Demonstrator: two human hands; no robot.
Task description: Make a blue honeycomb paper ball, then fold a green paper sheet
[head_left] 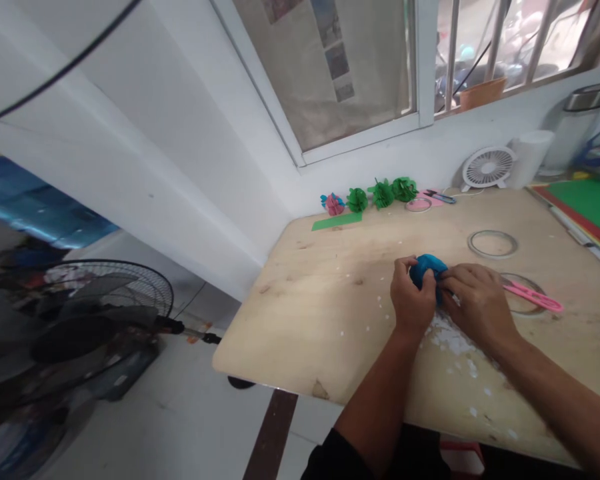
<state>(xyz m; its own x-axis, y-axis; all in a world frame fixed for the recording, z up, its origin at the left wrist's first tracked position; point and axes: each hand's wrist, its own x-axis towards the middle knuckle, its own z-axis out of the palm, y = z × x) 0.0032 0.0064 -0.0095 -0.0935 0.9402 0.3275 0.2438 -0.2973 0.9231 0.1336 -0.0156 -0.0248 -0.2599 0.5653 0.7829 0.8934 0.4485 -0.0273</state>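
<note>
A blue folded-paper ball is held above the wooden table between my two hands. My left hand wraps round its left side, with the thumb pressed on the front. My right hand pinches at its right edge; the fingertips are partly hidden against the paper. Under the hands lies a scatter of white paper scraps. A pink cutter rests just right of my right hand, across a tape-like ring.
Along the table's back stand several green paper balls and a pink-and-blue one, near a green paper strip. Another ring, a small white fan and coloured sheets are at right. A floor fan stands left.
</note>
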